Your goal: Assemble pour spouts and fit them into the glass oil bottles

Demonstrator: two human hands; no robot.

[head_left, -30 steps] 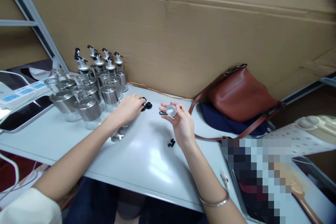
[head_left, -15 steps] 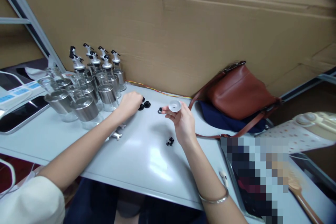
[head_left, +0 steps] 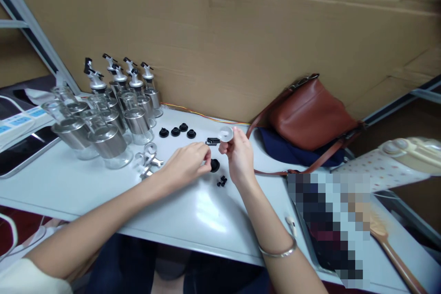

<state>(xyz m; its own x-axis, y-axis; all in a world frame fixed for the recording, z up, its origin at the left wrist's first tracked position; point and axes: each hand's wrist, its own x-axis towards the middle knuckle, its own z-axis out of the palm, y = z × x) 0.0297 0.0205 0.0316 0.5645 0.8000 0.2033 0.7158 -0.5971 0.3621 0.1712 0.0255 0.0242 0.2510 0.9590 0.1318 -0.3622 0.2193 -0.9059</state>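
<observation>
Silver spout top (head_left: 226, 134) sits pinched in the curled right hand (head_left: 240, 157); just below-left of it, the left hand (head_left: 189, 161) pinches a black stopper (head_left: 215, 165). Pairing seems underway, calling for careful alignment.

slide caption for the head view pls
Left hand pinching a black stopper, right hand holding a silver pourer head, with metal-sleeved glass bottles standing at left.
</observation>
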